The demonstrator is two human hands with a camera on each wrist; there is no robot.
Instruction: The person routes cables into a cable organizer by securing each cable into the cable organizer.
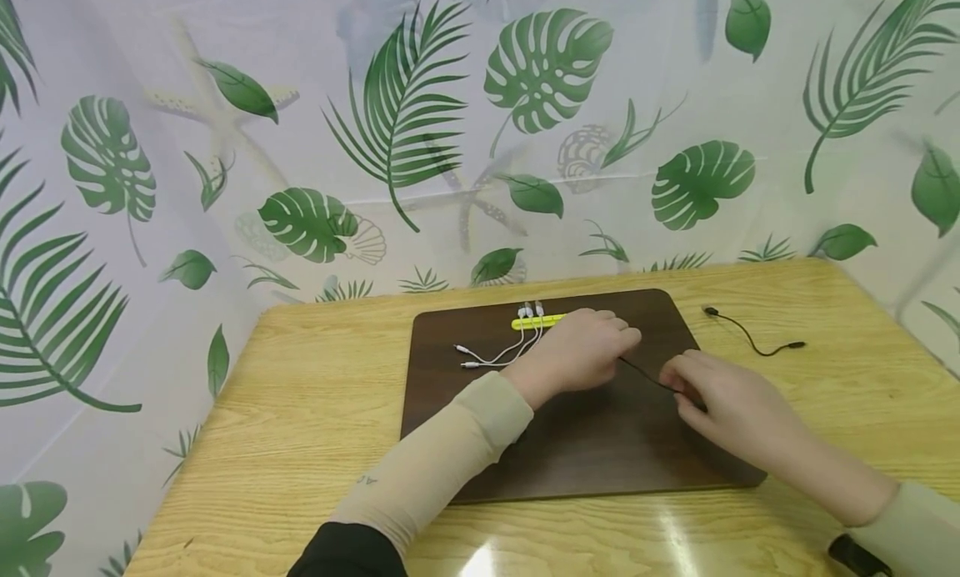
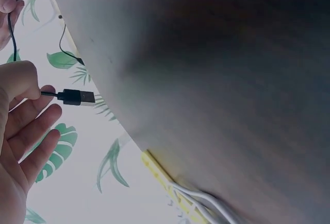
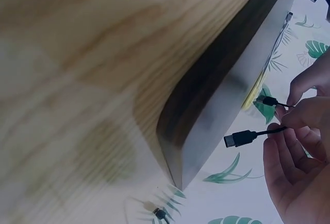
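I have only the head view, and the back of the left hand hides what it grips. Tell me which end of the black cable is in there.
Observer: The left wrist view shows a black USB-A plug sticking out past the fingertips of the left hand.
Operator: Now report what end the right hand has.
Observer: In the right wrist view, a black metal-tipped plug juts from its pinch; I can't be sure of the connector type.
Operator: Tell me whether the left hand's plug touches the yellow cable holder.
Observer: It doesn't; the left wrist view shows a gap between them.
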